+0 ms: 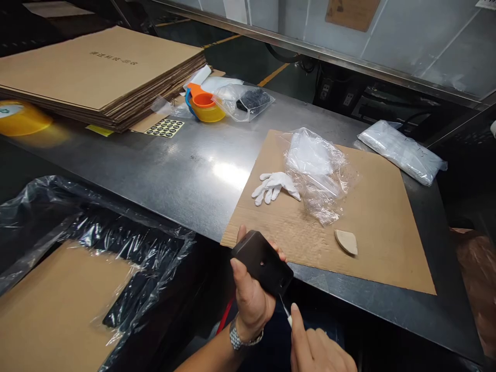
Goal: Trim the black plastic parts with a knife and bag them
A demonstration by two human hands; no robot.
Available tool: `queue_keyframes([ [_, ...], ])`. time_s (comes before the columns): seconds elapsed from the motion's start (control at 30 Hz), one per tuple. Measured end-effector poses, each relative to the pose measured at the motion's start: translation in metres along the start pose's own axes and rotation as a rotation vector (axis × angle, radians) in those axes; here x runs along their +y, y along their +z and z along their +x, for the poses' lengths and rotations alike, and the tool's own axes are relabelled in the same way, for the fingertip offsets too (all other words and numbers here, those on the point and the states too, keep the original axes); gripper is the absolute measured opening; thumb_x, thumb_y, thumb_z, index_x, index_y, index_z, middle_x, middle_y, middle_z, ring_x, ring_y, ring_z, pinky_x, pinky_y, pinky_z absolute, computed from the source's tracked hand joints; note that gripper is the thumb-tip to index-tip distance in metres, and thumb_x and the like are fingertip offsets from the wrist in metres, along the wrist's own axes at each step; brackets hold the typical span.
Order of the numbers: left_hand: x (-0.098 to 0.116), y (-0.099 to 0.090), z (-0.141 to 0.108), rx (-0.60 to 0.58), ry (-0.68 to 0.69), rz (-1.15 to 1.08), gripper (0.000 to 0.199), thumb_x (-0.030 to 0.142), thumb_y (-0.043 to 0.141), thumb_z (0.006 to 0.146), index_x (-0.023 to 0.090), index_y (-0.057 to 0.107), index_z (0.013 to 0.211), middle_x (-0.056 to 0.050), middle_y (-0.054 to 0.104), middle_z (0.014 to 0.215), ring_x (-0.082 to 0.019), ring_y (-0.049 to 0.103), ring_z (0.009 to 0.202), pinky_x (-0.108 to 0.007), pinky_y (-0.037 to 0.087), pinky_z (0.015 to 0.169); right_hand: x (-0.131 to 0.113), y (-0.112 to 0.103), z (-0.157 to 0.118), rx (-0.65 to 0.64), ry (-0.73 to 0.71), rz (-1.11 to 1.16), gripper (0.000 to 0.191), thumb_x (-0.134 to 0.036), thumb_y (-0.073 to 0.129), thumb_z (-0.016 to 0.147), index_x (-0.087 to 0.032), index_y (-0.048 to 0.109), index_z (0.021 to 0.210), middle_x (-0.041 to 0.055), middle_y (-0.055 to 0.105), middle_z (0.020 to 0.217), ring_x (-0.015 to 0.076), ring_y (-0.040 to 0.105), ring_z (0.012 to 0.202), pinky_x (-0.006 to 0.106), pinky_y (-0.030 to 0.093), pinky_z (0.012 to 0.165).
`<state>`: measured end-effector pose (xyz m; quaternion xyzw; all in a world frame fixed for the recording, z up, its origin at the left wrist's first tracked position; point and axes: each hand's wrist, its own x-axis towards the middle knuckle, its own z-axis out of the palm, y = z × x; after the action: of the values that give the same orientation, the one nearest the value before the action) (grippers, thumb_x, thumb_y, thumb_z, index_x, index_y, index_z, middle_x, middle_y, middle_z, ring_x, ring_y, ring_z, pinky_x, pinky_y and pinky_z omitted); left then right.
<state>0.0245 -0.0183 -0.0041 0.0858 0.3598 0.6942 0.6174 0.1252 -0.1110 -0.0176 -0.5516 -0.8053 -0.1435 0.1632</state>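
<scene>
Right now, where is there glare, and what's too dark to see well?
Head view: glare whitens a patch of the metal table; highlights streak the black plastic sheeting; in the same view, the dark block in the left hand shows little surface detail; shadow swallows much beneath the table.

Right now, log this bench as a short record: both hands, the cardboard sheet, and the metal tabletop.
Left hand: holds black rectangular part; wristwatch on wrist
Right hand: holds thin white-handled tool, tip at the part's lower end, contact unclear
Cardboard sheet: white glove, crumpled clear plastic, beige quarter-round piece
Metal tabletop, left end: cardboard stack, sticker sheet, tape dispenser
Metal tabletop, right end: clear plastic bundle
</scene>
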Motion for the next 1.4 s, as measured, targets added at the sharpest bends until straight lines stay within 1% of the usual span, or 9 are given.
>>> queue_keyframes([
  [0.13, 0.000, 0.000, -0.001, 0.000, 0.007, 0.013, 0.057, 0.060, 0.047, 0.079, 0.042, 0.036, 0.132, 0.001, 0.058, 0.080, -0.015, 0.056, 0.067, -0.028, 0.049, 0.063, 0.001, 0.000, 0.000, -0.022, -0.038, -0.054, 0.026, -0.004, 0.045, 0.084, -0.007, 0.066, 0.097, -0.0045, 0.043, 0.044, 0.0051, 0.042, 0.034, 0.021, 0.029, 0.038],
  [0.3, 0.000, 0.001, 0.001, 0.031, -0.006, 0.111, 0.059, 0.058, 0.045, 0.081, 0.037, 0.032, 0.135, 0.000, 0.061, 0.077, -0.015, 0.058, 0.065, -0.028, 0.050, 0.062, 0.002, -0.005, 0.004, -0.027, -0.012, -0.043, 0.031, -0.002, 0.041, 0.086, -0.012, 0.067, 0.099, -0.0040, 0.042, 0.045, 0.0061, 0.042, 0.037, 0.023, 0.028, 0.039],
  [0.5, 0.004, -0.001, 0.009, 0.097, -0.179, 0.205, 0.056, 0.052, 0.047, 0.083, 0.034, 0.035, 0.135, -0.002, 0.063, 0.077, -0.015, 0.061, 0.062, -0.028, 0.052, 0.057, 0.019, -0.004, 0.004, -0.024, -0.034, -0.030, 0.033, -0.004, 0.037, 0.088, -0.012, 0.063, 0.108, -0.0040, 0.041, 0.046, 0.0073, 0.042, 0.040, 0.025, 0.029, 0.042],
  [0.6, 0.006, 0.000, 0.011, 0.116, -0.243, 0.205, 0.054, 0.052, 0.043, 0.085, 0.033, 0.034, 0.135, -0.002, 0.062, 0.075, -0.015, 0.061, 0.060, -0.027, 0.052, 0.055, 0.033, -0.003, 0.004, -0.054, -0.059, -0.018, 0.032, -0.006, 0.036, 0.089, -0.011, 0.063, 0.105, -0.0024, 0.045, 0.050, 0.0080, 0.045, 0.043, 0.024, 0.032, 0.044],
  [0.7, 0.007, 0.000, 0.013, 0.091, -0.314, 0.166, 0.053, 0.051, 0.041, 0.086, 0.033, 0.033, 0.135, -0.002, 0.062, 0.075, -0.014, 0.061, 0.060, -0.028, 0.052, 0.058, 0.044, -0.003, 0.004, -0.138, -0.018, 0.060, 0.028, -0.011, 0.036, 0.090, -0.010, 0.062, 0.099, -0.0003, 0.049, 0.056, 0.0091, 0.049, 0.048, 0.022, 0.036, 0.046],
  [0.77, 0.008, -0.001, 0.013, 0.053, -0.370, 0.126, 0.052, 0.051, 0.039, 0.087, 0.035, 0.032, 0.136, -0.002, 0.062, 0.075, -0.013, 0.061, 0.060, -0.029, 0.052, 0.059, 0.047, -0.005, 0.003, -0.192, 0.023, 0.150, 0.030, -0.012, 0.032, 0.091, -0.009, 0.060, 0.102, 0.0014, 0.051, 0.062, 0.0085, 0.051, 0.050, 0.019, 0.038, 0.044],
  [0.87, 0.009, -0.002, 0.014, 0.005, -0.426, 0.071, 0.051, 0.052, 0.037, 0.087, 0.037, 0.030, 0.136, -0.002, 0.061, 0.075, -0.013, 0.061, 0.059, -0.029, 0.052, 0.059, 0.049, -0.006, 0.002, -0.180, 0.002, 0.168, 0.033, -0.009, 0.031, 0.091, -0.008, 0.056, 0.112, 0.0011, 0.052, 0.063, 0.0076, 0.051, 0.050, 0.018, 0.038, 0.044],
  [1.07, 0.010, -0.001, 0.013, -0.037, -0.433, 0.049, 0.048, 0.051, 0.035, 0.088, 0.039, 0.032, 0.135, -0.002, 0.060, 0.074, -0.014, 0.059, 0.060, -0.028, 0.050, 0.060, 0.048, -0.008, 0.002, -0.163, -0.057, 0.047, 0.032, -0.025, 0.043, 0.092, -0.011, 0.056, 0.118, -0.0024, 0.046, 0.057, 0.0087, 0.047, 0.046, 0.022, 0.035, 0.046],
  [1.4, 0.010, -0.001, 0.009, -0.065, -0.385, 0.097, 0.049, 0.052, 0.034, 0.088, 0.039, 0.032, 0.135, -0.002, 0.061, 0.076, -0.014, 0.058, 0.060, -0.028, 0.049, 0.059, 0.045, -0.012, 0.004, -0.198, -0.037, 0.055, 0.030, -0.024, 0.041, 0.094, -0.015, 0.057, 0.117, -0.0028, 0.048, 0.056, 0.0082, 0.047, 0.048, 0.022, 0.033, 0.048],
])
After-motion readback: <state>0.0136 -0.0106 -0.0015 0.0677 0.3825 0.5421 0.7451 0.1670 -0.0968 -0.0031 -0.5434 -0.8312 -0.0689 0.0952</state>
